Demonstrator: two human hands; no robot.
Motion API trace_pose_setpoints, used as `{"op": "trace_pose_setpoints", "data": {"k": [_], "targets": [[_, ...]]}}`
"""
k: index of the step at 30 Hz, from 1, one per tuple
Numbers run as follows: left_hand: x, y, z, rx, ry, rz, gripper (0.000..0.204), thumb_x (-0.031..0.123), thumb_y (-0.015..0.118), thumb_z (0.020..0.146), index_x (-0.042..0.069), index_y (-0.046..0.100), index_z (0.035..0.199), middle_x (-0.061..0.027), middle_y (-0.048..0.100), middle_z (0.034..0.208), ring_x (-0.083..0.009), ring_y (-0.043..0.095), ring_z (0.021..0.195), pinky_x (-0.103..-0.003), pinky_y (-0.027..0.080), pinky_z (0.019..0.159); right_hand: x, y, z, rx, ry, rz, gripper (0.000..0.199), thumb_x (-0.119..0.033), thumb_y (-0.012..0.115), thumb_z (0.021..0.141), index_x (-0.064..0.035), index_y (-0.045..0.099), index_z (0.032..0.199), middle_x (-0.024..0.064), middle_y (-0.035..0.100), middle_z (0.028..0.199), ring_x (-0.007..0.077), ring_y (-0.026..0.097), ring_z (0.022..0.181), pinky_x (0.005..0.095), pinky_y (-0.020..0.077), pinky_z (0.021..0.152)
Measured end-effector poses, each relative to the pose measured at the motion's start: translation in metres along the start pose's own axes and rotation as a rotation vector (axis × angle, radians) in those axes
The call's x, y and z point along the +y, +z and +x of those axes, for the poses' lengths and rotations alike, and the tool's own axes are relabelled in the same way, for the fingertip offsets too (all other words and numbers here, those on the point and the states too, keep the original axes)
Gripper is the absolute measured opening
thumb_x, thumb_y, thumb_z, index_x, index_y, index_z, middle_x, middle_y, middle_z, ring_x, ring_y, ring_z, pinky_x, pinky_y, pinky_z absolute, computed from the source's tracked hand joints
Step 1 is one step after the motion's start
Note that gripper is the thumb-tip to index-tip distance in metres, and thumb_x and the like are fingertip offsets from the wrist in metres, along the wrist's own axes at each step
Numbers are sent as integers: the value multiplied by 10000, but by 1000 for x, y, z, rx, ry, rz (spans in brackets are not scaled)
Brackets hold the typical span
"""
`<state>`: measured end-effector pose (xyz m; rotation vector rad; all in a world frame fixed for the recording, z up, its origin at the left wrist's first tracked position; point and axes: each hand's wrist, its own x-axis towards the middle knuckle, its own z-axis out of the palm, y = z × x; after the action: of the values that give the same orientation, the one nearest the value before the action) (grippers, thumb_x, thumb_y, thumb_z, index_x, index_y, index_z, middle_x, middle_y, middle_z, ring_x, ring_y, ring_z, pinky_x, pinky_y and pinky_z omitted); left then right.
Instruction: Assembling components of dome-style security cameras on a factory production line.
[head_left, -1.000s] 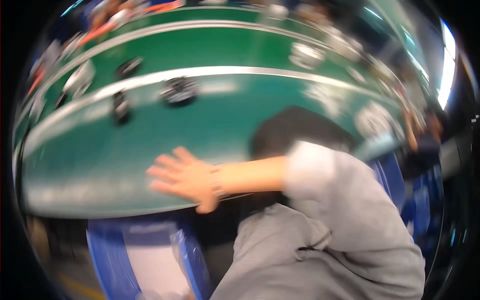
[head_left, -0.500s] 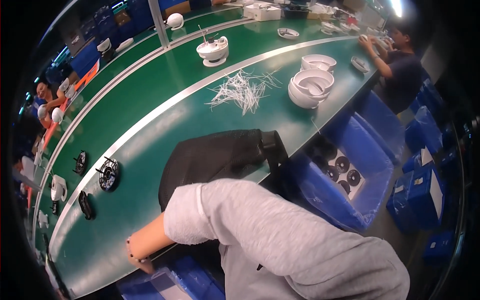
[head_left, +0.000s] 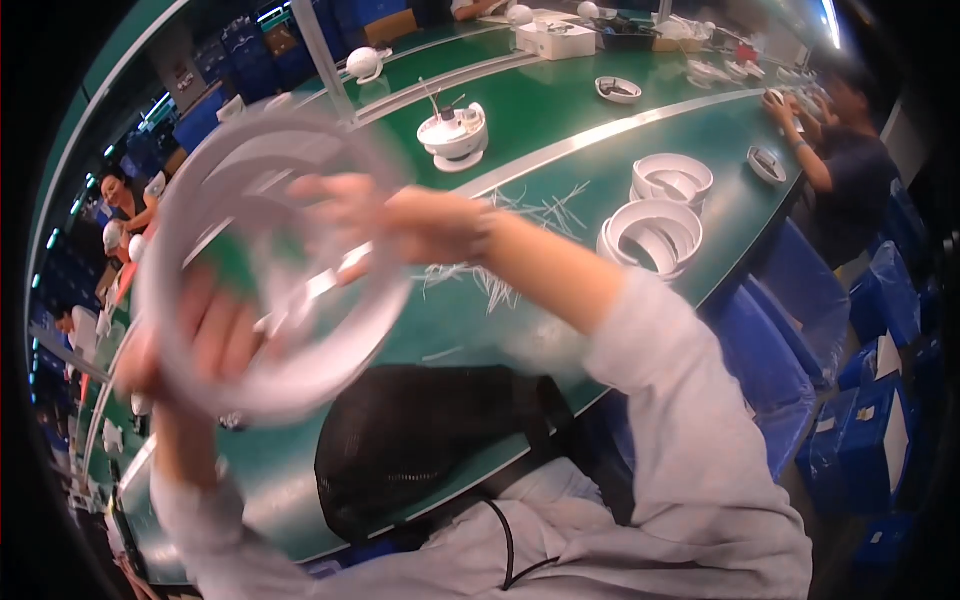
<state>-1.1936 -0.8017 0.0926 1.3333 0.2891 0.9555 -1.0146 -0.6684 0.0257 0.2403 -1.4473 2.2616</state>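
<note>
Evidently mid-air: blurred white ring (head_left: 335,372), above green bench (head_left: 560,365). Left hand (head_left: 215,335) holds its lower-left rim, fingers curled; right hand (head_left: 400,222) across right rim, grip indistinct. Beyond: thin white strips (head_left: 492,286), white shells (head_left: 672,258).

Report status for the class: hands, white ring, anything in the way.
Left hand gripping white ring, blurred. Right hand at its rim, grip unclear. Black mesh item over table edge.

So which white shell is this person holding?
The large blurred shell, gripped by the left hand with the right hand at its rim; shells at right sit on the worktop.
</note>
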Motion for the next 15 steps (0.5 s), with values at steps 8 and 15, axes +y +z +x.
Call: {"op": "trace_pose_setpoints", "data": {"k": [8, 15], "targets": [[-136, -80, 265, -103, -40, -404, 513, 365, 487, 745, -13, 460, 1091, -159, 600, 876, -306, 578, 857, -443, 423, 838, -117, -88, -140, 657, -298, -58, 674, -501, 498, 775, -78, 308, 1265, 154, 401, 1223, 299, 469, 1041, 438, 415, 847], [-257, -115, 315, 454, -296, -156, 491, 428, 370, 806, 31, 502, 1064, -157, 582, 982, -259, 573, 886, -401, 453, 795, -131, -181, -182, 1050, 234, -275, 603, -344, 598, 768, -83, 339, 1246, 95, 476, 1158, 261, 469, 1054, 506, 370, 868]]}}
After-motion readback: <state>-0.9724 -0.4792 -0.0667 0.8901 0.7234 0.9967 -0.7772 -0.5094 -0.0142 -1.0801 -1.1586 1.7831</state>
